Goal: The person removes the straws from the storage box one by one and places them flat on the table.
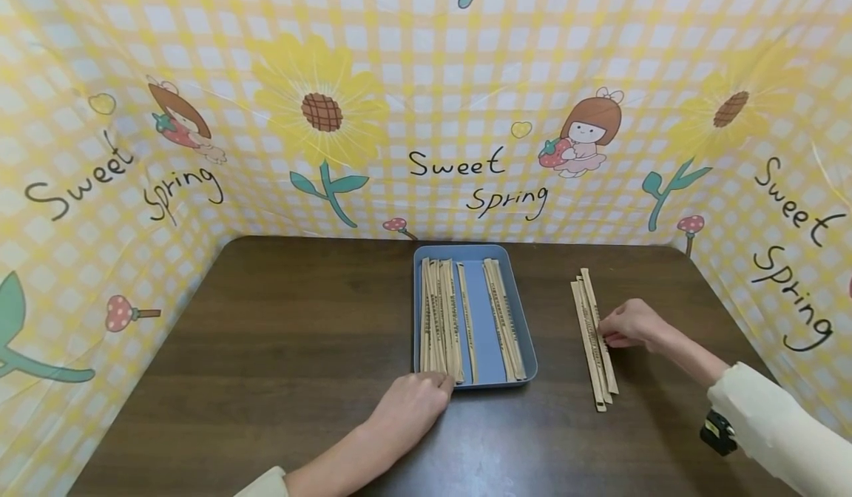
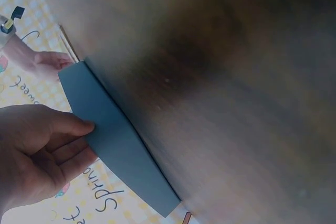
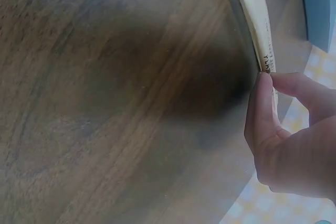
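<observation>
Blue tray [image 1: 489,342], gripped by the left hand [image 1: 414,404]; to its right, tan wrapped sticks [image 1: 592,356] on the table [image 1: 319,319], pinched by the right hand [image 1: 634,324], could fan apart under a one-sided grip.

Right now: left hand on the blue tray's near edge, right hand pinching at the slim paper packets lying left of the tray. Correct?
Wrong side: the head view shows those slim paper packets right of the blue tray. The rest holds.

A blue rectangular tray [image 1: 485,327] of slim, printed beige packets [image 1: 441,319] lies flat beside the table's [image 1: 299,319] far edge, three or so loose packets [image 1: 589,334] lying nearer the right edge.
</observation>
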`<state>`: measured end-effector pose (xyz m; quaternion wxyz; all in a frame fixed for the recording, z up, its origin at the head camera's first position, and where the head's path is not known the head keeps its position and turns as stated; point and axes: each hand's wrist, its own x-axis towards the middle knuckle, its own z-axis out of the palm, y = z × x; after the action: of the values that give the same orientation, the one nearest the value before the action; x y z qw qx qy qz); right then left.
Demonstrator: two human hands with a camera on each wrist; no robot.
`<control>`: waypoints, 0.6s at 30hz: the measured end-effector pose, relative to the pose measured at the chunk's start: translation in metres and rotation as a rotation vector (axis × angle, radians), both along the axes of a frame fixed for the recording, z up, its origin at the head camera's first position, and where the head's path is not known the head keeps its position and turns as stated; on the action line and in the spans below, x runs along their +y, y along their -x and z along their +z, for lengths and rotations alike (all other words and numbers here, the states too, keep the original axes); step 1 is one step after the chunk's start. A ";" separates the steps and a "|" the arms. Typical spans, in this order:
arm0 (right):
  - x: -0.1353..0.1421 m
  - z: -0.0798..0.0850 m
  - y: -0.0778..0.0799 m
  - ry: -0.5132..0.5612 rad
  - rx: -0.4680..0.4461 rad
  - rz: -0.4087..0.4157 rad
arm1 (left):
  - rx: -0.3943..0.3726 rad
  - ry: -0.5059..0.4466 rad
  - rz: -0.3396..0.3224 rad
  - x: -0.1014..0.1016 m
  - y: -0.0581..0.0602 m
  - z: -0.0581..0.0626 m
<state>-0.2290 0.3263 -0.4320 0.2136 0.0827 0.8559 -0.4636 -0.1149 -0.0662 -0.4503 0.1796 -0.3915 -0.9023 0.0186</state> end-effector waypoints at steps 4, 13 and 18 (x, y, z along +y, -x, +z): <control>0.001 -0.003 0.000 -0.009 -0.005 -0.006 | 0.004 0.004 0.002 0.000 -0.001 0.001; 0.002 -0.004 -0.001 -0.020 0.012 0.005 | 0.012 -0.004 -0.002 0.000 0.000 0.004; 0.001 -0.005 -0.001 -0.018 0.012 0.006 | 0.007 -0.003 -0.002 0.000 -0.001 0.004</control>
<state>-0.2280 0.3270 -0.4373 0.2089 0.0792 0.8616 -0.4557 -0.1137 -0.0663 -0.4468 0.1835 -0.3922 -0.9012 0.0185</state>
